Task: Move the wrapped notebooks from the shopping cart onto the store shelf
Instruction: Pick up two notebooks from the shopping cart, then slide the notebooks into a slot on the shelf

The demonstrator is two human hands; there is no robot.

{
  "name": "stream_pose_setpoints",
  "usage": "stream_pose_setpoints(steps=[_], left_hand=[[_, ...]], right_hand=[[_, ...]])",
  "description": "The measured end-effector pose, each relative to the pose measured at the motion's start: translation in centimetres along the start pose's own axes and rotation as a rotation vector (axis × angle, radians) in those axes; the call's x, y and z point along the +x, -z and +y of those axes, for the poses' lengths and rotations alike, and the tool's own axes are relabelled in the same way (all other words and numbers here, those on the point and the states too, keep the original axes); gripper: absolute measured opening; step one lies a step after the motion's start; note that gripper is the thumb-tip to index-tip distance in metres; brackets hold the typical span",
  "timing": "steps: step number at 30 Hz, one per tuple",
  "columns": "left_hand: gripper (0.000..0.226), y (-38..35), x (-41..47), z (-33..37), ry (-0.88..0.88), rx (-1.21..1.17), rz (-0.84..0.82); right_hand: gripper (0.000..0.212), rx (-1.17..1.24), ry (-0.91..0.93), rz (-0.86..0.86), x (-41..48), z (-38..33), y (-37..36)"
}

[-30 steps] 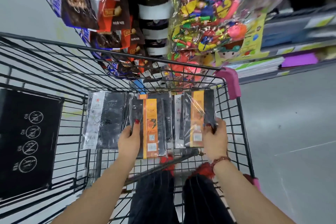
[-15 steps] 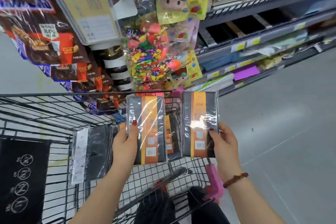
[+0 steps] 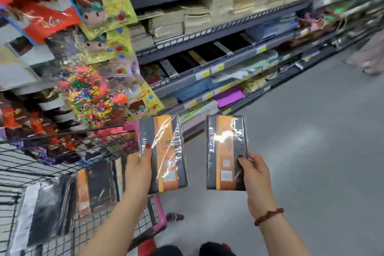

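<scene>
Head view: two wrapped notebooks are held up, one per hand. The left hand (image 3: 138,170) grips the left notebook (image 3: 166,151) by its left edge, at the cart's (image 3: 31,164) right rim. The right hand (image 3: 256,174) pinches the right notebook (image 3: 224,151) by its right edge, over open floor (image 3: 311,151). Both have their long axis pointing at the shelf (image 3: 207,35), well apart from it. Blurred packs (image 3: 93,189) lie in the cart.

Left grip (image 3: 138,170), right grip (image 3: 256,174): wrapped notebooks (image 3: 225,147)
</scene>
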State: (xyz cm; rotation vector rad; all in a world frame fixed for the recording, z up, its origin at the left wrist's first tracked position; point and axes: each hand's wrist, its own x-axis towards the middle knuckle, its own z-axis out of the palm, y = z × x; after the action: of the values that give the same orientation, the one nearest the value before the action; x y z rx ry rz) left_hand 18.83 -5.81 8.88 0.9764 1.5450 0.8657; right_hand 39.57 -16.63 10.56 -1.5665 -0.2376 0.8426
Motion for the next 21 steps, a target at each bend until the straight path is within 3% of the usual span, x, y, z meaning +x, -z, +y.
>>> stream_pose_setpoints(steps=[9, 21], left_hand=[[0.041, -12.1, -5.5, 1.8, 0.013, -0.039, -0.109], [0.03, -24.3, -3.6, 6.6, -0.039, 0.047, -0.221]], right_hand=[[0.018, 0.015, -0.013, 0.103, 4.7, -3.9, 11.7], [0.016, 0.06, -0.012, 0.155, 13.1, -7.5, 16.6]])
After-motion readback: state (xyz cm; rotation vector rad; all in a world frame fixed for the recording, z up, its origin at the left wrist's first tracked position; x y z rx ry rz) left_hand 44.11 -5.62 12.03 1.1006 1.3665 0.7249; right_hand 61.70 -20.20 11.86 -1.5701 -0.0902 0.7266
